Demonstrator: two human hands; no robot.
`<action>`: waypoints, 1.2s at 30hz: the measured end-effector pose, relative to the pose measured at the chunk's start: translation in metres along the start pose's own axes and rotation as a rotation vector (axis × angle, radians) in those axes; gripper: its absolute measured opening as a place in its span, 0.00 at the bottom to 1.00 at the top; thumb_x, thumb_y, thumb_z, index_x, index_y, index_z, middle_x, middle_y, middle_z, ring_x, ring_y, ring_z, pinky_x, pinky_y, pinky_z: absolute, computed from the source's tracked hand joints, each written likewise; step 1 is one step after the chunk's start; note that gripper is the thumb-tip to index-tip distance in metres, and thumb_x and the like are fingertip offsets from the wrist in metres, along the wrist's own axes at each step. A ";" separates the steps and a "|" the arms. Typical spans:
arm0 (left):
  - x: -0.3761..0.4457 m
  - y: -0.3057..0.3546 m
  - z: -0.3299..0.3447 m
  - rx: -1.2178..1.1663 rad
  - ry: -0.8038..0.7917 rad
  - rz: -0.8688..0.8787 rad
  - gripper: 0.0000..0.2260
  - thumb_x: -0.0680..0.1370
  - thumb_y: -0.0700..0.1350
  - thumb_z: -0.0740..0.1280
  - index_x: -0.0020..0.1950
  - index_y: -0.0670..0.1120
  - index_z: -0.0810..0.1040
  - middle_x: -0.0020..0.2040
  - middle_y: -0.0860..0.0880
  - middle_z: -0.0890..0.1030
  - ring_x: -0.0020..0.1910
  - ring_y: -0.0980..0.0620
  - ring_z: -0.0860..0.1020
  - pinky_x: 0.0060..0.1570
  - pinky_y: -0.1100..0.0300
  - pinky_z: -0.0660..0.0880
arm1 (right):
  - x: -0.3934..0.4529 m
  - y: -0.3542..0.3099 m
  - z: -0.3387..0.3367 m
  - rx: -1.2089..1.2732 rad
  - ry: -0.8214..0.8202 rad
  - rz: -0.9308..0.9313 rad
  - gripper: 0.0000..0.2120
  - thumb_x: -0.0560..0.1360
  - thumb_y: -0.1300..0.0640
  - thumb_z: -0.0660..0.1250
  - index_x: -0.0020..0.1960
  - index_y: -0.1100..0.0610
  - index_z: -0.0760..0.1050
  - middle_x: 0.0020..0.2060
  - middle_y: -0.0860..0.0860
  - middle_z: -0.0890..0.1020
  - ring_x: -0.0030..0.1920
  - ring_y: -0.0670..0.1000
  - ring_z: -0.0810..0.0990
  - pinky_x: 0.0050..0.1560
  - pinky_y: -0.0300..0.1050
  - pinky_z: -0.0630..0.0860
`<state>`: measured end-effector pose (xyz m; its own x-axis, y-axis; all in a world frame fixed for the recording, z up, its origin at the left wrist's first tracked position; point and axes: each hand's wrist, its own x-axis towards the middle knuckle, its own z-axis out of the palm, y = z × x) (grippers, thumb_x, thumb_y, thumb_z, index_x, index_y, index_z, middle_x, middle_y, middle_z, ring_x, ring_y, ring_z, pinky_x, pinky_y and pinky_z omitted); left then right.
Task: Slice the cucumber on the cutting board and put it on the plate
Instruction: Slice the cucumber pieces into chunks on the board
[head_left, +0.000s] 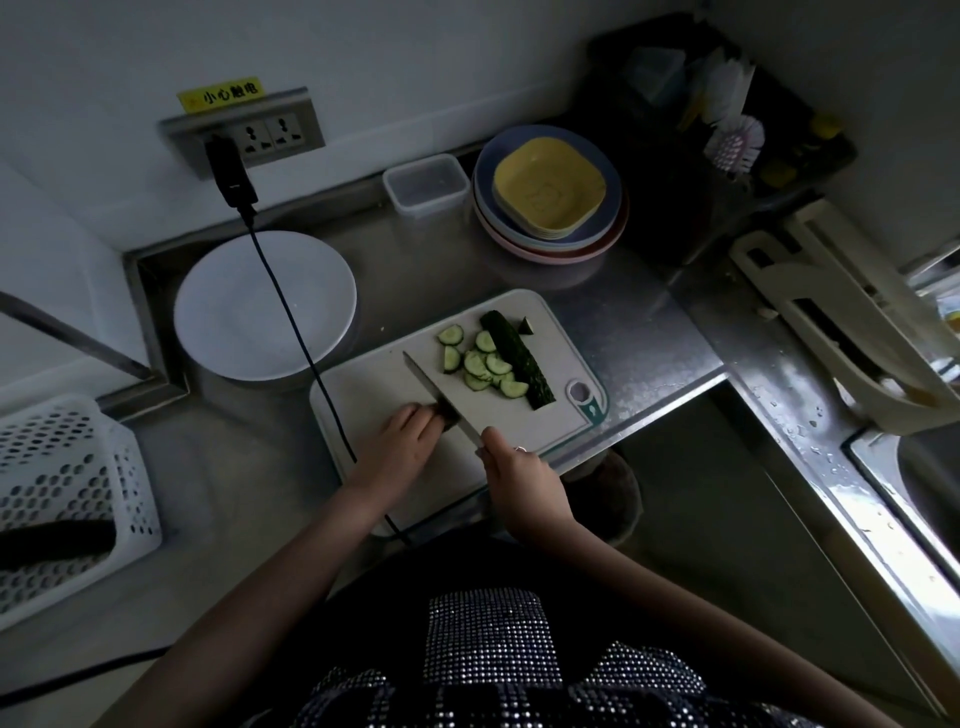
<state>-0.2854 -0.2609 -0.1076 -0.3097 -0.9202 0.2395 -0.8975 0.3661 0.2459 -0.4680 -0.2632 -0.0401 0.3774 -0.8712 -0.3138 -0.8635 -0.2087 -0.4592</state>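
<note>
A pale cutting board (395, 379) lies on the steel counter. On it rest a long cucumber half (517, 358), skin up, several half-moon slices (480, 361) and a small end piece (526, 326). My left hand (402, 447) holds down a short cucumber piece (445, 418), mostly hidden under the fingers. My right hand (511, 470) grips the handle of a knife (436, 389), whose blade lies against that piece. A white plate (265, 306) sits left of the board with nothing on it.
A black cable (291, 312) runs from the wall socket over the plate and board. A clear box (426, 184) and stacked coloured plates (550, 192) stand behind. A white basket (67, 499) holds a dark cucumber. A sink edge (872, 467) is at right.
</note>
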 end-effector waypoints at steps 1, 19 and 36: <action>0.000 0.000 0.000 0.005 0.000 -0.003 0.16 0.71 0.38 0.56 0.59 0.40 0.68 0.50 0.41 0.77 0.51 0.44 0.70 0.46 0.52 0.78 | 0.000 0.000 0.000 -0.012 -0.013 -0.005 0.08 0.82 0.49 0.53 0.53 0.54 0.62 0.42 0.60 0.79 0.43 0.64 0.78 0.35 0.49 0.68; 0.000 0.003 -0.006 0.016 0.013 -0.011 0.16 0.70 0.39 0.56 0.57 0.41 0.68 0.49 0.42 0.78 0.52 0.45 0.70 0.44 0.54 0.78 | 0.001 -0.001 0.001 -0.029 -0.030 -0.003 0.07 0.82 0.50 0.54 0.52 0.54 0.61 0.41 0.60 0.79 0.42 0.63 0.78 0.34 0.49 0.70; -0.001 0.003 -0.004 -0.055 -0.003 -0.086 0.16 0.70 0.39 0.55 0.55 0.40 0.74 0.51 0.42 0.77 0.52 0.46 0.70 0.43 0.53 0.78 | 0.000 0.000 0.002 -0.069 0.002 0.044 0.06 0.82 0.52 0.53 0.53 0.53 0.60 0.43 0.60 0.79 0.43 0.64 0.79 0.35 0.50 0.70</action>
<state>-0.2868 -0.2581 -0.1030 -0.2332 -0.9489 0.2125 -0.9024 0.2926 0.3164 -0.4676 -0.2624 -0.0421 0.3381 -0.8811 -0.3308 -0.9001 -0.2002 -0.3868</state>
